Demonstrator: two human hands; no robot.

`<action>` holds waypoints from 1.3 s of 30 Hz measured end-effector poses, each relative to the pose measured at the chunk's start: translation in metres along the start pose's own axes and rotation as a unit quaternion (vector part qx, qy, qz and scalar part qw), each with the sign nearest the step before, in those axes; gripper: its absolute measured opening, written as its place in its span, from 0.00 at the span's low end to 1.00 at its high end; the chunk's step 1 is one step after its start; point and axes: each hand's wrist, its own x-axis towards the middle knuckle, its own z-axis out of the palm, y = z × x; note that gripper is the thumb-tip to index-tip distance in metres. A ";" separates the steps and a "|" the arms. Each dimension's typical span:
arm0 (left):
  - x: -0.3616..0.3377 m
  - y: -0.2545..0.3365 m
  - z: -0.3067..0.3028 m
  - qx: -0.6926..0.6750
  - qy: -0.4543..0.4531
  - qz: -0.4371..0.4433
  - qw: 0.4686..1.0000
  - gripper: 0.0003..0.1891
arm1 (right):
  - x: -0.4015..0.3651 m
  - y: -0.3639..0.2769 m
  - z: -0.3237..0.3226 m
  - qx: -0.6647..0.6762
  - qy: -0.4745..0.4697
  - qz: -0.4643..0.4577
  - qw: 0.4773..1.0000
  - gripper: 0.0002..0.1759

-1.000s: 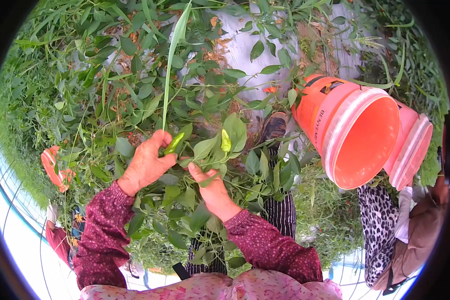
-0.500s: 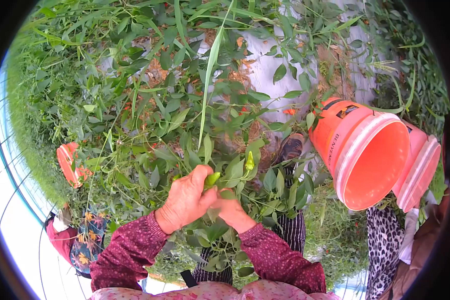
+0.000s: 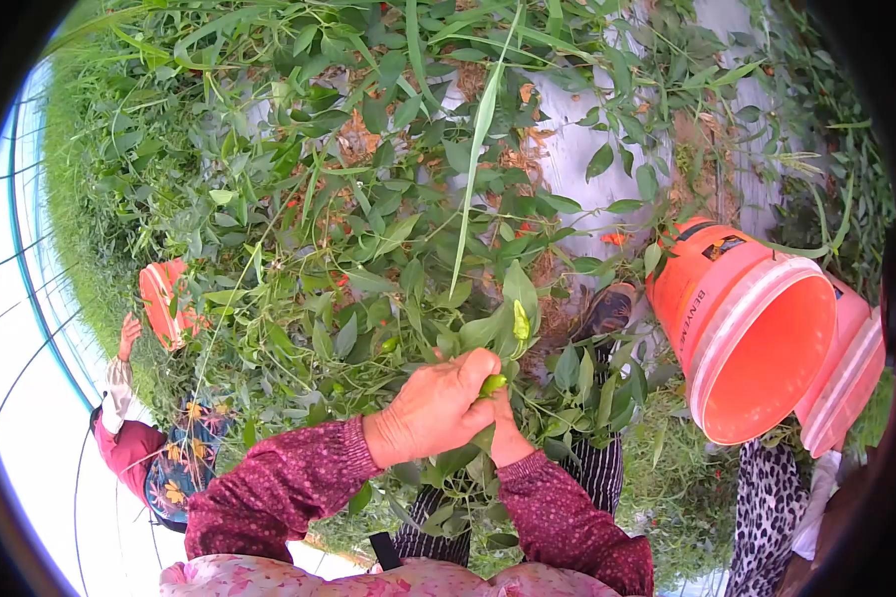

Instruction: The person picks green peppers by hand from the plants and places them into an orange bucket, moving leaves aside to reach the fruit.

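Observation:
My left hand [image 3: 436, 406] is closed, with a green chili pepper [image 3: 493, 385] sticking out between its thumb and fingers. My right hand [image 3: 509, 436] is pressed close beside and partly behind the left; its fingers are mostly hidden. Just above the hands, a pale yellow-green chili pepper [image 3: 521, 320] lies against a leaf of the chili plant [image 3: 483, 330]. Leafy stems surround both hands and hang below them.
Two orange buckets stand tilted at the right, the nearer bucket [image 3: 712, 318] with its mouth toward me. Another person [image 3: 144, 448] at the left is near a further orange bucket [image 3: 164, 303]. Leopard-print clothing [image 3: 767, 507] shows at lower right. Grey plastic sheeting [image 3: 577, 139] covers ground between plants.
The view has shifted, so most things sit further right. My left hand has moved over the right one, covering its fingers. The person at the left has raised a hand beside the bucket.

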 end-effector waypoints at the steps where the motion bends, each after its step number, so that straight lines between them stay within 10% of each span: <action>1: -0.002 -0.005 -0.003 0.006 0.003 -0.007 1.000 0.17 | -0.001 -0.001 0.000 -0.002 0.003 0.010 1.000 0.22; 5: -0.001 -0.024 -0.008 -0.020 0.090 -0.121 0.988 0.15 | 0.007 -0.014 0.009 -0.008 -0.100 -0.086 0.991 0.22; 9: -0.006 -0.020 -0.008 -0.034 0.079 -0.146 0.985 0.14 | 0.006 -0.021 0.010 0.124 -0.156 0.003 0.980 0.22; 12: -0.008 -0.018 -0.006 -0.097 0.090 -0.182 0.974 0.15 | 0.001 -0.027 0.027 0.013 0.057 0.047 0.997 0.21; 17: -0.013 -0.015 0.005 -0.054 0.061 -0.129 0.988 0.18 | 0.023 0.005 0.002 -0.071 0.012 -0.154 0.985 0.20; 18: -0.014 -0.019 0.012 -0.040 0.069 -0.067 0.995 0.18 | 0.021 -0.002 0.004 -0.053 0.050 -0.051 0.996 0.17; 30: 0.001 -0.006 -0.016 -0.018 -0.063 -0.004 0.998 0.12 | 0.013 -0.006 0.000 -0.205 -0.018 -0.076 0.976 0.15; 33: 0.010 0.036 -0.024 -0.113 -0.107 0.092 0.984 0.08 | 0.016 -0.002 0.008 0.016 0.085 0.012 0.996 0.12; 36: 0.033 0.019 -0.030 -0.078 -0.104 0.016 0.991 0.07 | 0.011 0.006 0.023 0.185 -0.092 -0.198 0.958 0.14; 37: 0.043 0.002 -0.041 -0.063 -0.094 -0.042 0.993 0.08 | 0.026 0.007 0.016 -0.185 0.032 -0.215 0.958 0.14; 39: 0.063 -0.045 -0.056 -0.016 -0.034 -0.161 0.986 0.14 | 0.005 -0.019 0.029 -0.146 0.081 0.017 0.986 0.17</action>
